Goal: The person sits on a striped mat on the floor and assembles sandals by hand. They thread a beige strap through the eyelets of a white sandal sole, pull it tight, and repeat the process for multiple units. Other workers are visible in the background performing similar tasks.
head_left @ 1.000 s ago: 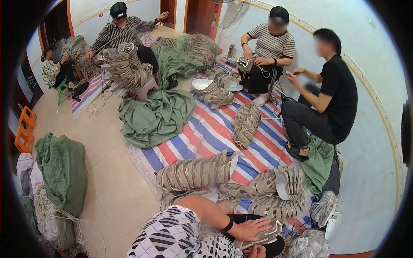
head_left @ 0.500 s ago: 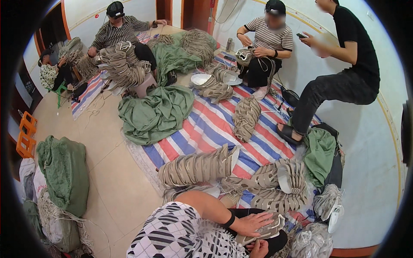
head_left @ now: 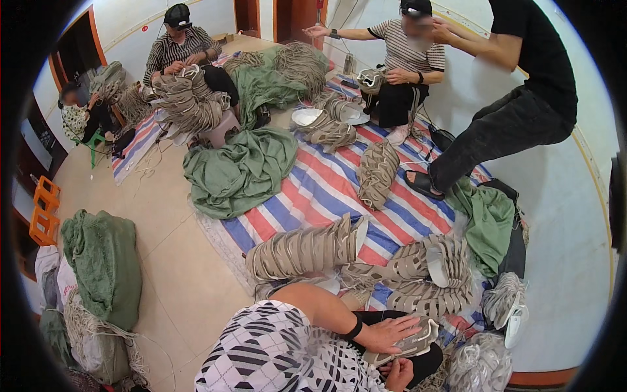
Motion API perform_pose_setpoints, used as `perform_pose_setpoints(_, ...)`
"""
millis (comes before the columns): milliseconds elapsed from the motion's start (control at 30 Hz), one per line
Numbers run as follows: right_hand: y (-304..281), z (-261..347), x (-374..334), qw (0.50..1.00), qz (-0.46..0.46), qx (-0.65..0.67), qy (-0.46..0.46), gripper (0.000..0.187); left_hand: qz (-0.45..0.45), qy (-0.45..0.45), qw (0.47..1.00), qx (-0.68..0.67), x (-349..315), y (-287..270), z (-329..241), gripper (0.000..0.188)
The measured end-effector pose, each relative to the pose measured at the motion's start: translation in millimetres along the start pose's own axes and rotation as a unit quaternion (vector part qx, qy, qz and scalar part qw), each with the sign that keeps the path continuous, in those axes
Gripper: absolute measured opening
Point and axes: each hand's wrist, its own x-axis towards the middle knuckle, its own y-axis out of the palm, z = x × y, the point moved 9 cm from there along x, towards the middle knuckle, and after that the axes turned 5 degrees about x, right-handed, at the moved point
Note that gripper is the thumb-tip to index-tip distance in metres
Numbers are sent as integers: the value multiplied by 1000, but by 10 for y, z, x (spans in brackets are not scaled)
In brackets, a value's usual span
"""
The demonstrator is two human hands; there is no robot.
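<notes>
On my dark-clothed lap lies a taupe shoe upper (head_left: 426, 332) with pale trim. My left hand (head_left: 388, 334), a black band at its wrist, is laid over the upper with its fingers draped across it and holds it down. Just below, at the upper's near edge, my right hand (head_left: 398, 374) has its fingers curled in a pinch; whatever lies between them is too small to make out. Beyond my arm a long row of nested shoe uppers (head_left: 304, 249) rests on its side. More stacked uppers (head_left: 434, 277) curve around beyond my hands.
A striped plastic sheet (head_left: 287, 204) covers the floor ahead. Green cloth (head_left: 240, 171) is heaped on it. Bundled laces (head_left: 504, 299) lie at right. A stuffed green sack (head_left: 101, 268) and orange stools (head_left: 46, 208) stand left. Several co-workers sit farther off; a person in black (head_left: 532, 72) leans at right.
My hands keep nearly the same pose on the shoe upper. The person in black has leaned toward a seated co-worker's head, and that co-worker has stretched out an arm. Another co-worker's hands have come together.
</notes>
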Motion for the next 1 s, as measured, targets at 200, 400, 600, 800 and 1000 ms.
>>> perform_pose_setpoints(200, 12, -7, 31, 998, 7, 18, -52, 24, -8, 3, 1000, 3, -2, 62, 27, 88)
perform_pose_setpoints(400, 19, 331, -41, 997, 20, 36, -69, 25, 1, -14, 1000, 4, -3, 56, 52, 89)
perform_pose_setpoints(600, 55, 116, -44, 992, 31, 114, -43, 26, 11, -6, 1000, 0, -22, 47, 28, 90)
perform_pose_setpoints(800, 103, -269, 116, 998, 49, 44, -19, 26, 21, -26, 999, -13, -10, 74, -8, 88)
perform_pose_setpoints(1000, 92, -102, -51, 988, 72, 135, 3, 34, -29, 9, 999, 30, -42, 101, -13, 88)
